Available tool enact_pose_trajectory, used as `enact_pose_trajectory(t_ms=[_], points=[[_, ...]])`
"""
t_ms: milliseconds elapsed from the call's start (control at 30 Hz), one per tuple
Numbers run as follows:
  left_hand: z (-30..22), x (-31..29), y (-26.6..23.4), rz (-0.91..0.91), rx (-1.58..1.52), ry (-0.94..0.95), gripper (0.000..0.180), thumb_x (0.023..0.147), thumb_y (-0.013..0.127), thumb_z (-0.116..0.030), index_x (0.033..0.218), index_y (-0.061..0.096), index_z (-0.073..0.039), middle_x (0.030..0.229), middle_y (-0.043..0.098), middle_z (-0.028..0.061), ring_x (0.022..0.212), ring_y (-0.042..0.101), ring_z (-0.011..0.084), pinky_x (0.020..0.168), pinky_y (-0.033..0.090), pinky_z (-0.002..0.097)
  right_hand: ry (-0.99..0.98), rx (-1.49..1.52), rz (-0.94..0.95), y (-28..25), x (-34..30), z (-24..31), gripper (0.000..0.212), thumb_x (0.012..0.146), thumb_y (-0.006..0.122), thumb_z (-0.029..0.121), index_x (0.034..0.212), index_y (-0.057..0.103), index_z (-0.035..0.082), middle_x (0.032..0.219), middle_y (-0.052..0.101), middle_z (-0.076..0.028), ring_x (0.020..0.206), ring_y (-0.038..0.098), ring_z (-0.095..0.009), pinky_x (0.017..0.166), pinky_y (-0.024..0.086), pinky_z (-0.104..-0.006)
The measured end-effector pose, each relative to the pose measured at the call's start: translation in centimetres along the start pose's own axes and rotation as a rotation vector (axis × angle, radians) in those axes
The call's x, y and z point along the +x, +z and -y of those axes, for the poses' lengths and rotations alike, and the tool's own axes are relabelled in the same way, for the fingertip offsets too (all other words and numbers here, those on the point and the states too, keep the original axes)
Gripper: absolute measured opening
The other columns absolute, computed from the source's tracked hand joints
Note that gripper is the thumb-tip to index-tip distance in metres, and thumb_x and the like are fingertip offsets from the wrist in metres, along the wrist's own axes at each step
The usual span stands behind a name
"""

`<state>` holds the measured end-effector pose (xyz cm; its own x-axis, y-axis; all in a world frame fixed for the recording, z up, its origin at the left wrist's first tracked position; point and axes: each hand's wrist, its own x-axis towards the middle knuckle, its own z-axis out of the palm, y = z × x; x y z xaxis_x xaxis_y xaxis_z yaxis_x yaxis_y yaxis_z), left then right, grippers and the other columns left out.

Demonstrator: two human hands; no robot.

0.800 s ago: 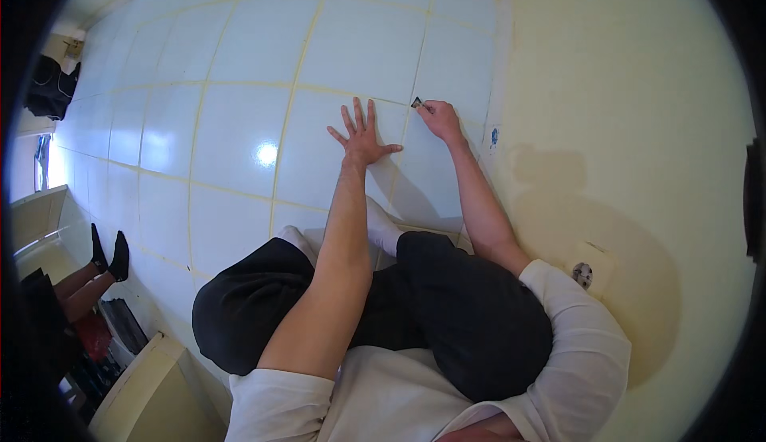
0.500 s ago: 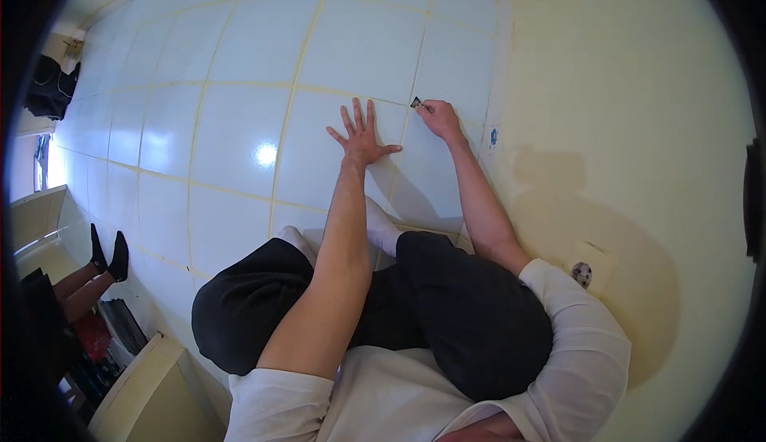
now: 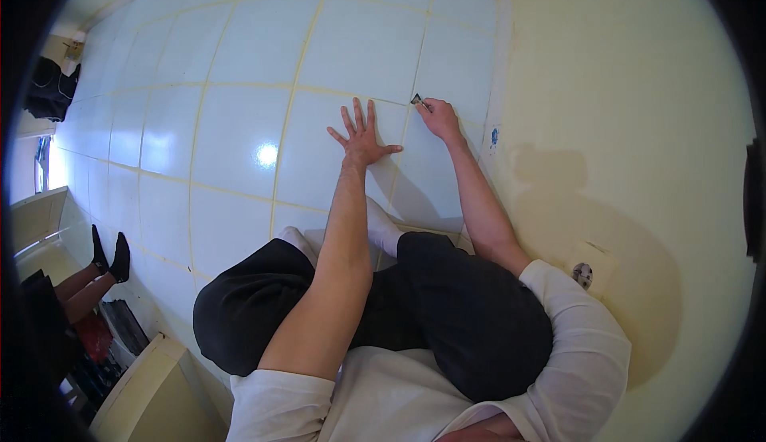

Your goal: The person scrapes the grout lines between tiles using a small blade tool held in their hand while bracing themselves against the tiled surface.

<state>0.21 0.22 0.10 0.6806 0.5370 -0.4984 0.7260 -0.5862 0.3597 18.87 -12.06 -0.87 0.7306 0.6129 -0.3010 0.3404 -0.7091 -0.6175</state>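
A small hand tool [image 3: 417, 100] is at the right hand, at the meeting of two tile joints on the floor [image 3: 239, 123]. Its long axis slants from the fingers at the lower right up to the left, and its head points away from the person, forward and a little to the left. The head looks dark and roughly triangular, with a flat leading edge and a paler part toward the stem; the stem is short and narrow, and most of the handle is hidden by the fingers. Whether the edge touches the floor is too small to tell.

The grip of the right hand [image 3: 441, 120] is curled closed around the handle, with the thumb side toward the head. The left hand [image 3: 363, 140] lies palm down on a tile just left of the tool, fingers fanned wide and thumb out to the right, its grip spread and holding nothing.

The tiles are pale blue and glossy, parted by yellowish joint lines [image 3: 286, 127]; the joint running forward from the tool is thinner and darker. A cream wall [image 3: 622, 83] rises on the right.
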Motion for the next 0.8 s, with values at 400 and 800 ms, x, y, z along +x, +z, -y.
enact_pose_trajectory(t_ms=[400,800], points=[[0.6,0.4,0.7,-0.018,0.029,0.018,0.153,0.054,0.074,-0.087,0.163,-0.011,-0.021,0.168,-0.021,0.0161,0.150,-0.026,0.0442,0.103,-0.010,0.0842,0.002,0.003,0.052,0.2,0.5,-0.2,0.041,0.090,0.064,0.047,0.087,0.072,0.007,0.078,0.070,-0.016,0.077,0.068,-0.037,0.070,0.052,-0.0464],[0.5,0.4,0.6,0.004,0.024,0.019,0.152,0.055,0.076,-0.085,0.163,-0.012,-0.021,0.168,-0.020,0.0162,0.150,-0.026,0.0440,0.103,-0.011,0.0839,0.013,0.022,-0.023,0.1,0.0,-0.3,0.038,0.090,0.063,0.045,0.090,0.073,0.008,0.080,0.070,-0.017,0.079,0.068,-0.038,0.072,0.052,-0.0463]])
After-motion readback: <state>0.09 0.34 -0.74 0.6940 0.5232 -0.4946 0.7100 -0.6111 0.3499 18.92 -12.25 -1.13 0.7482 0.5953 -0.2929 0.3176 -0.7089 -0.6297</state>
